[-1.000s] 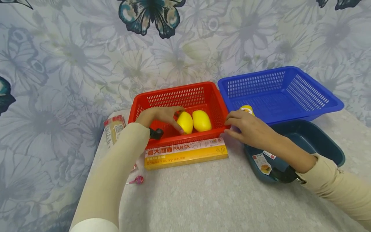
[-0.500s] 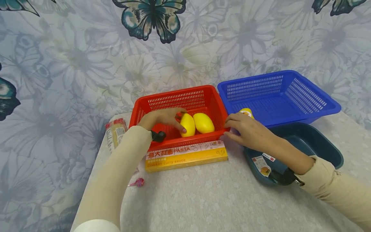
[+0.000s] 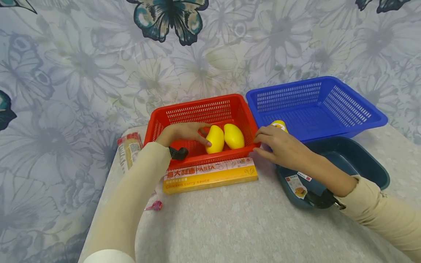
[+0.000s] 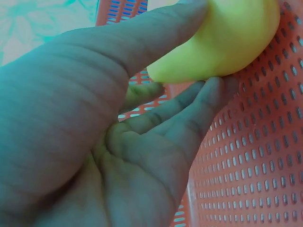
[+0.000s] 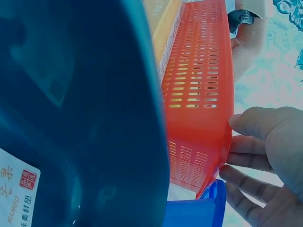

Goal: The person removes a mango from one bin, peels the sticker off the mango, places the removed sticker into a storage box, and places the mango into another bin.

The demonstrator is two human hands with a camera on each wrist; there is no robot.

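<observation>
Two yellow mangoes lie side by side in the red basket [image 3: 204, 159]. My left hand [image 3: 185, 133] reaches into the basket and holds the left mango [image 3: 215, 139], thumb on one side and fingers on the other. In the left wrist view that mango [image 4: 232, 42] sits between thumb and fingertips, partly cut off by the frame. Right of it, touching or nearly so, is the second mango [image 3: 234, 136]. My right hand [image 3: 279, 146] touches the red basket's right front corner; in the right wrist view its thumb and fingertips meet the rim, the fingers fairly straight.
A yellow pasta box [image 3: 210, 178] lies before the red basket. Right stand a blue basket [image 3: 296, 109] and a dark teal basin [image 3: 348, 160]. A yellow item with a white label [image 3: 279, 125] shows behind my right hand. A noodle packet [image 3: 129, 148] and lollipop [image 3: 157, 205] lie left.
Both mangoes have shifted a little to the right inside the red basket, with my left hand staying at the left one. My right hand has kept its place at the basket's corner.
</observation>
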